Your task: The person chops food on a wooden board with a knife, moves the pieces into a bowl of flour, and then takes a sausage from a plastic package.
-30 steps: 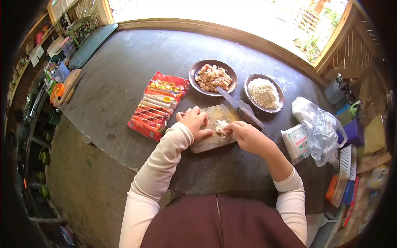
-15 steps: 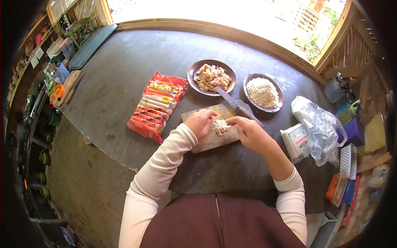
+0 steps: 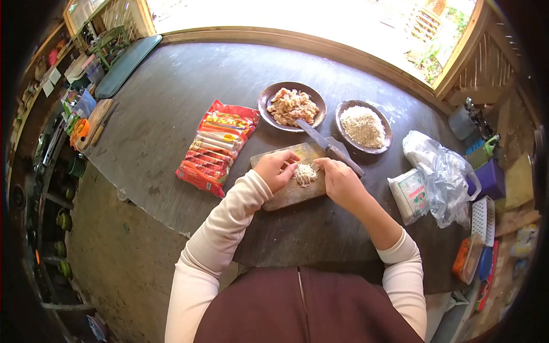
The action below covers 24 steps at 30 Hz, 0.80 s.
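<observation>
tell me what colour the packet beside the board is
The packet is red with yellow and white bands; head view.

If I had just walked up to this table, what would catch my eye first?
Your eye lands on the left hand and right hand, either side of a small pile of pale shreds on a wooden cutting board in the middle. Left of the board lies a bright red packet. Behind the board stand two bowls, one of brownish pieces and one of white shreds, with a knife lying between them.
</observation>
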Tool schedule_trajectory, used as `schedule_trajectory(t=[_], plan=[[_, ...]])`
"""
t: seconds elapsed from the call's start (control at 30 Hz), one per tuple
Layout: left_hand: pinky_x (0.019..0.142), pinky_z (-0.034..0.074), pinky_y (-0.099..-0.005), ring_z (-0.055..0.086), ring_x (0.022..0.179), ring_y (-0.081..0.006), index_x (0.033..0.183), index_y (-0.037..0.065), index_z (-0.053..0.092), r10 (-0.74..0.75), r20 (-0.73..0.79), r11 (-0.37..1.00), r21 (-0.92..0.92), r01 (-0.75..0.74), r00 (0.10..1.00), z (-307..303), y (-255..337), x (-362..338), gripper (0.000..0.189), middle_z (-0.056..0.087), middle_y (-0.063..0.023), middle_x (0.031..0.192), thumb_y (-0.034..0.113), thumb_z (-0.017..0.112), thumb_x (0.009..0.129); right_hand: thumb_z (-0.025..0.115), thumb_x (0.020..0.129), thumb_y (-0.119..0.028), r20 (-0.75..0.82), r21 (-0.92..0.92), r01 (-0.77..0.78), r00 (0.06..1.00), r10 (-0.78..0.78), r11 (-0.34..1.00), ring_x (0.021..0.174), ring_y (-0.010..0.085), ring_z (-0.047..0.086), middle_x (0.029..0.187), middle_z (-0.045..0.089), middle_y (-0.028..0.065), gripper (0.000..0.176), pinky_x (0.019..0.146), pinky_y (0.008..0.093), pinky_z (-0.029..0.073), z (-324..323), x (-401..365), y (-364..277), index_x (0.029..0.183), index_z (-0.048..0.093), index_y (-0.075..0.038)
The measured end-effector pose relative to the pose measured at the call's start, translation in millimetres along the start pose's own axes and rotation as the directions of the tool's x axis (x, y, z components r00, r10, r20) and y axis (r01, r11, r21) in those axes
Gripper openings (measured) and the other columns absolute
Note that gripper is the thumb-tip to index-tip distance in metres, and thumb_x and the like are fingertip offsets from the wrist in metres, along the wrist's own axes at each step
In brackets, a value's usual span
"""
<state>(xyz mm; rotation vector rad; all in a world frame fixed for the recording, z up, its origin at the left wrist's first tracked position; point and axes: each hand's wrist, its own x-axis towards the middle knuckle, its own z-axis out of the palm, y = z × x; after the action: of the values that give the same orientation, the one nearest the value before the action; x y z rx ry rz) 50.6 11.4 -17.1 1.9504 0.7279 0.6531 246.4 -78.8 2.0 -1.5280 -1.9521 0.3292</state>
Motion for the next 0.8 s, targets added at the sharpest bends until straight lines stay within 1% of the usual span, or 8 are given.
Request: schedule_trajectory(t=[0.1, 0.27, 0.33, 0.43, 0.53, 0.63, 0.67, 0.8], plan=[[0.07, 0.052, -0.0254, 0.063, 0.079, -0.0131, 0.106, -0.004, 0.055, -0.034, 0.02, 0.999, -0.015, 0.034, 0.999, 0.4, 2.4, -0.4, 0.017, 0.062, -0.0086, 0.089, 0.005, 0.048, 0.092, 0.048, 0.08, 0.001, 0.045, 0.138, 0.062, 0.997, -0.069, 0.988, 0.09, 0.0376, 0.058, 0.094, 0.06, 0.0212, 0.029, 0.079, 0.0425, 0.047, 1.9, -0.2, -9.7, 0.108, 0.055, -0.001], [0.072, 0.053, -0.0255, 0.063, 0.078, -0.0139, 0.106, -0.003, 0.055, -0.044, -0.024, 0.981, -0.189, 0.039, 0.999, -1.1, -0.8, 1.0, 0.018, 0.061, -0.0097, 0.09, 0.002, 0.043, 0.093, 0.053, 0.08, -0.005, 0.001, 0.013, 0.139, 0.99, -0.139, 0.99, 0.099, 0.0372, 0.055, 0.105, 0.058, 0.021, 0.032, 0.085, 0.041, 0.046, -5.0, 6.0, -20.9, 0.112, 0.055, 0.0], [0.072, 0.054, -0.0254, 0.064, 0.077, -0.0142, 0.105, -0.003, 0.055, -0.048, -0.052, 0.977, -0.212, 0.036, 0.998, -4.8, 0.9, 1.4, 0.018, 0.06, -0.0102, 0.091, 0.002, 0.042, 0.094, 0.057, 0.079, -0.01, 0.128, -0.066, 0.205, 0.972, -0.196, 0.976, 0.11, 0.0379, 0.05, 0.114, 0.054, 0.021, 0.041, 0.092, 0.0426, 0.043, -6.0, 8.5, -16.0, 0.118, 0.052, -0.001], [0.07, 0.054, -0.026, 0.064, 0.076, -0.0152, 0.105, -0.002, 0.056, -0.03, -0.095, 0.984, -0.176, 0.013, 0.995, -6.8, -0.5, 2.0, 0.019, 0.061, -0.0096, 0.089, 0.001, 0.041, 0.093, 0.059, 0.075, -0.012, 0.293, -0.024, 0.305, 0.913, -0.285, 0.952, 0.117, 0.0382, 0.045, 0.122, 0.05, 0.0209, 0.049, 0.096, 0.044, 0.041, -3.0, 19.3, -11.8, 0.123, 0.05, -0.003], [0.067, 0.053, -0.0274, 0.065, 0.074, -0.0166, 0.103, -0.001, 0.057, 0.072, -0.138, 0.997, 0.051, -0.066, 0.988, -5.2, -8.3, 3.5, 0.017, 0.063, -0.0104, 0.083, 0.003, 0.046, 0.09, 0.058, 0.071, -0.01, 0.401, -0.082, 0.373, 0.861, -0.312, 0.924, 0.118, 0.037, 0.045, 0.126, 0.047, 0.0199, 0.055, 0.097, 0.0431, 0.041, -1.3, 26.9, -12.5, 0.125, 0.049, -0.004], [0.066, 0.052, -0.0275, 0.065, 0.073, -0.0176, 0.102, 0.0, 0.057, 0.073, -0.133, 0.99, 0.128, -0.056, 0.988, -4.1, -6.4, 2.8, 0.017, 0.064, -0.0109, 0.079, 0.003, 0.048, 0.089, 0.058, 0.068, -0.01, 0.428, -0.086, 0.356, 0.857, -0.288, 0.93, 0.118, 0.0369, 0.044, 0.126, 0.047, 0.0192, 0.056, 0.097, 0.0421, 0.042, -4.5, 26.8, -14.9, 0.123, 0.051, -0.005], [0.063, 0.051, -0.0275, 0.066, 0.07, -0.0176, 0.102, 0.0, 0.057, 0.154, -0.159, 0.977, 0.17, -0.126, 0.975, -2.0, -13.4, 4.2, 0.017, 0.064, -0.0104, 0.076, 0.003, 0.048, 0.088, 0.058, 0.068, -0.01, 0.429, -0.085, 0.355, 0.856, -0.287, 0.931, 0.118, 0.0369, 0.044, 0.126, 0.047, 0.0192, 0.056, 0.097, 0.0421, 0.042, -4.1, 25.3, -13.1, 0.123, 0.051, -0.005], [0.06, 0.051, -0.0277, 0.065, 0.066, -0.0159, 0.102, 0.0, 0.057, 0.026, -0.107, 0.998, 0.067, -0.019, 0.994, -1.9, -8.5, 3.7, 0.017, 0.063, -0.0099, 0.075, 0.002, 0.047, 0.088, 0.06, 0.069, -0.009, 0.431, -0.18, 0.519, 0.805, -0.407, 0.836, 0.116, 0.0334, 0.046, 0.122, 0.05, 0.0152, 0.048, 0.094, 0.0394, 0.045, 0.5, 19.3, -2.2, 0.117, 0.057, -0.007]])
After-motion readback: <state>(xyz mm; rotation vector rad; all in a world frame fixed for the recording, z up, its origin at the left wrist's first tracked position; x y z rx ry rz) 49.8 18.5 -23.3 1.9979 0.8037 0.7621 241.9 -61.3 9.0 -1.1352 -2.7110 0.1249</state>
